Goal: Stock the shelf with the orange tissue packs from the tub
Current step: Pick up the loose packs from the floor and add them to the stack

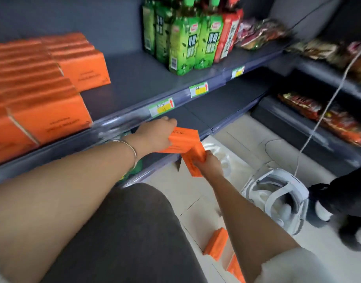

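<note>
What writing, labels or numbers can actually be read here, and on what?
Green bottles: large Chinese characters, too blurred.
Red-labelled drinks: vertical characters, blurred.
Price tags: handwritten figures illegible; red arrows.
Shelf packs: dark print, too small.
Left hand's pack: upside-down print, blurred.
Right hand's second pack: print blurred.
Nothing reads clearly enough to quote.

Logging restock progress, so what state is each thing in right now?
Left hand: grips an orange pack, roughly level.
Right hand: grips a second pack, tilted.
Shelf packs: stacked in rows.
Green bottles: upright on the shelf.
Spare packs: lying down below, not shelved.
</note>
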`<state>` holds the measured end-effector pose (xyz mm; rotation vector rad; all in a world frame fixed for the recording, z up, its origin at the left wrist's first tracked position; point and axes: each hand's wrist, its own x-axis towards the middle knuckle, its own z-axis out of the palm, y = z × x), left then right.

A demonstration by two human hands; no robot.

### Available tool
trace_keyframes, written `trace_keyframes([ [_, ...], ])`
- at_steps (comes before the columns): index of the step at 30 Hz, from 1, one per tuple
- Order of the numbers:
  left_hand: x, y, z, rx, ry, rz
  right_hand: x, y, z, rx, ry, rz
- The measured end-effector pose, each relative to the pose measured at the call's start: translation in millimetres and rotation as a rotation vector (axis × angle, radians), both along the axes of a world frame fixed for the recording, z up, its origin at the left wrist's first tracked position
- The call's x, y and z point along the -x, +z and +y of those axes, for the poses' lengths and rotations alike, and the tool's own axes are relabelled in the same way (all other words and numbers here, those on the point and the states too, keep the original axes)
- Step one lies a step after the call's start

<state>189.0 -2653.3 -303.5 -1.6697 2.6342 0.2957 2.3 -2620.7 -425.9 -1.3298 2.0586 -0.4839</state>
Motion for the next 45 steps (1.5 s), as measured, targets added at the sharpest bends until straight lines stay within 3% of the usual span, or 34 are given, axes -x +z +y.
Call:
trace_keyframes([
  [5,-13.0,77.6,36.2,0.197,0.026,-0.041,-11.8,78.4,9.7,0.229,-0.016,-0.095],
  [14,-83.6,177.2,68.7,0.519,0.184,-0.045,-66.7,187.1,-1.6,0.497,0.130,-0.015],
  [22,-168.7,190.0,46.1,0.471,0.491,0.160,-156.8,208.6,-56.6,0.522,0.353,0.183],
  [31,-231.2,177.3,-9.8,0.565,0.607,0.324,-234.1,197.3,-137.4,0.430,0.683,0.469],
  [34,-241.8,170.5,-21.2,0.566,0.615,0.341,-252.4,190.3,-153.7,0.475,0.684,0.410],
  [38,-250.0,164.8,-29.0,0.569,0.613,0.343,-260.6,188.4,-157.2,0.488,0.507,0.346],
  [41,-251.6,161.2,-32.6,0.554,0.624,0.365,-261.6,185.6,-156.7,0.463,0.396,0.116],
  [45,-247.3,154.7,-34.0,0.515,0.621,0.378,-255.3,183.8,-154.0,0.444,0.442,-0.081],
])
